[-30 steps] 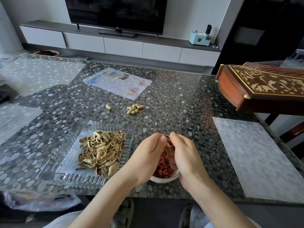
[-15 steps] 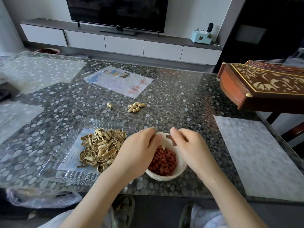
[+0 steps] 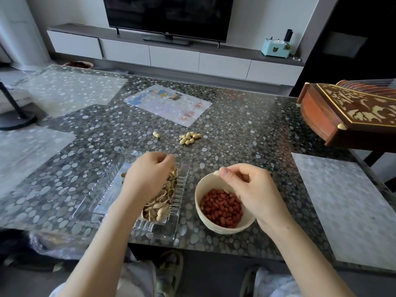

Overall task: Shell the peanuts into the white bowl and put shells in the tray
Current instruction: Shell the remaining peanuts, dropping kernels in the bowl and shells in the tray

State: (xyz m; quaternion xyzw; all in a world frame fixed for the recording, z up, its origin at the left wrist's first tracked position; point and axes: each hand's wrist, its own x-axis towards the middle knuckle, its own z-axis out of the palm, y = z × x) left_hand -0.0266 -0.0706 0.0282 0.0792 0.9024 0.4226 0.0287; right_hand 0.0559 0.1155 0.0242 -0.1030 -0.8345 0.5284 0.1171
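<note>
First, the left hand (image 3: 150, 179): it is held palm-down over the shell heap, fingers curled and tips bunched together; whether anything is pinched there cannot be told. Next, the right hand (image 3: 255, 189): it is held above the far rim of the bowl, a pale shell piece (image 3: 216, 173) being pinched between thumb and forefinger, the other fingers curled in. Under the left hand, a clear glass tray (image 3: 96, 202) is set on the table, and empty shells (image 3: 162, 205) are heaped in the end nearer the right hand. Under the right hand, the white bowl (image 3: 205, 219) is placed just beside the tray, not touching it, and is part filled with red-skinned peanuts (image 3: 220, 207). Beyond both hands, a small cluster of unshelled peanuts (image 3: 189, 138) is laid on the pebble-patterned table (image 3: 246, 136), with a single peanut (image 3: 156, 134) set apart on its left-hand side. Farther out, a printed sheet (image 3: 169, 103) is laid flat. Out past the right hand, a carved wooden instrument (image 3: 351, 116) is seen at the table's edge.
</note>
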